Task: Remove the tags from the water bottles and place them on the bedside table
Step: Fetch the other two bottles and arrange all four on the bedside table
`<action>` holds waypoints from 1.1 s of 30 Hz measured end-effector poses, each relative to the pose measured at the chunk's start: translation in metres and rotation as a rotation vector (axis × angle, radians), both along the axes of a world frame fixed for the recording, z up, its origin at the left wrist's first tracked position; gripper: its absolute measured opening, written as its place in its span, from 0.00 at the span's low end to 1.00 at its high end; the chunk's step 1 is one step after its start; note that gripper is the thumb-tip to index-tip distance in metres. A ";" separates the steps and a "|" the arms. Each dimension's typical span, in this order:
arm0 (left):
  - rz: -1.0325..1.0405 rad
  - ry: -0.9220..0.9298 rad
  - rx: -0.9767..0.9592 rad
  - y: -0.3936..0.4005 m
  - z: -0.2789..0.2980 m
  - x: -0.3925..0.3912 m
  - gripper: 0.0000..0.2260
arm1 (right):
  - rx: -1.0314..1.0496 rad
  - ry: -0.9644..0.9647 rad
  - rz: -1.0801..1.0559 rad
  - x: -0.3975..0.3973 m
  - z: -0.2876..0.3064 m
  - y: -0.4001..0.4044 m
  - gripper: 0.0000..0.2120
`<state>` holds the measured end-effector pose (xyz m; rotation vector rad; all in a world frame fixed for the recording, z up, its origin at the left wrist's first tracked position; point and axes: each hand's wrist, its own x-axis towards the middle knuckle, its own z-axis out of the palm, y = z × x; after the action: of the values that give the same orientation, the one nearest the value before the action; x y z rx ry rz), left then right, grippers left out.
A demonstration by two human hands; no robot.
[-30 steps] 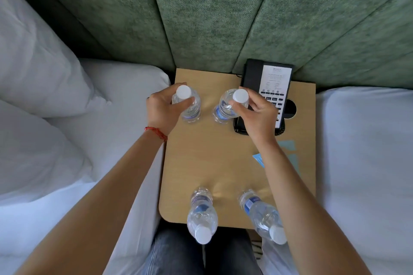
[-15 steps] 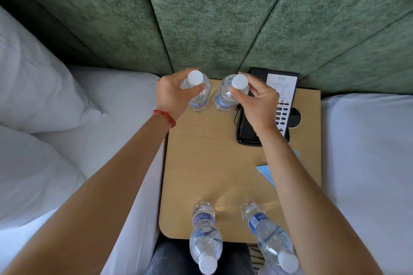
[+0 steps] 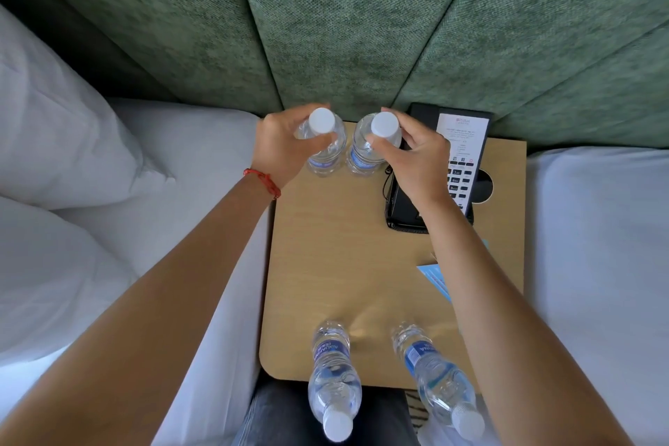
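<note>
placing step: left hand (image 3: 278,148) and right hand (image 3: 420,156) fingers gripping two bottles' necks at worktop (image 3: 344,246) rear; next, setting down, releasing.

Hotel bedroom: white pillows (image 3: 54,141), green padded headboard (image 3: 344,29), bedside phone (image 3: 459,163).

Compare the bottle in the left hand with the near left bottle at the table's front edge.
The held bottle stands at the table's back edge by the green headboard; the near left bottle stands at the front edge. The left hand grips the held bottle below its cap; nothing touches the near one. Both are upright, clear, white-capped, with blue labels.
</note>
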<state>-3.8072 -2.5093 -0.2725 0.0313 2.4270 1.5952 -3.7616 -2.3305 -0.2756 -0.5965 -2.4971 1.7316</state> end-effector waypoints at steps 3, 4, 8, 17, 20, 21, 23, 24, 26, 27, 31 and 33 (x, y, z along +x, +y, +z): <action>0.015 -0.003 0.012 0.000 -0.001 0.001 0.17 | 0.000 -0.011 0.041 -0.003 0.002 0.004 0.20; 0.021 -0.003 0.015 0.000 -0.002 0.002 0.17 | 0.004 -0.013 0.061 -0.004 0.002 0.006 0.21; 0.029 0.010 0.019 0.000 -0.002 0.003 0.16 | -0.010 -0.034 0.135 -0.008 0.005 0.013 0.20; 0.053 -0.034 0.150 0.000 0.010 0.002 0.22 | -0.019 0.055 0.027 -0.004 0.010 0.003 0.24; 0.046 -0.035 0.136 -0.002 0.013 0.003 0.19 | 0.012 0.095 0.010 -0.003 0.011 0.001 0.19; 0.040 -0.034 0.129 -0.002 0.013 0.004 0.19 | 0.023 0.101 0.020 -0.003 0.011 0.002 0.18; 0.026 -0.033 0.120 -0.003 0.014 0.003 0.17 | 0.018 0.096 0.047 -0.003 0.011 0.004 0.17; 0.024 -0.033 0.119 -0.003 0.015 0.003 0.17 | 0.005 0.088 0.061 -0.003 0.011 0.005 0.17; 0.026 -0.033 0.121 -0.003 0.014 0.003 0.17 | -0.018 0.068 0.094 -0.004 0.011 0.009 0.18; 0.030 -0.030 0.118 -0.003 0.014 0.003 0.17 | -0.027 0.054 0.119 -0.005 0.011 0.011 0.19; 0.057 -0.028 0.127 -0.002 0.011 0.004 0.17 | -0.071 0.012 0.183 -0.006 0.012 0.016 0.22; 0.065 -0.027 0.140 -0.001 0.011 0.004 0.17 | -0.069 0.022 0.148 -0.004 0.011 0.012 0.24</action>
<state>-3.8027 -2.5105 -0.2616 -0.0448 2.3140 1.7796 -3.7652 -2.3190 -0.2643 -0.4038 -2.5346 1.8699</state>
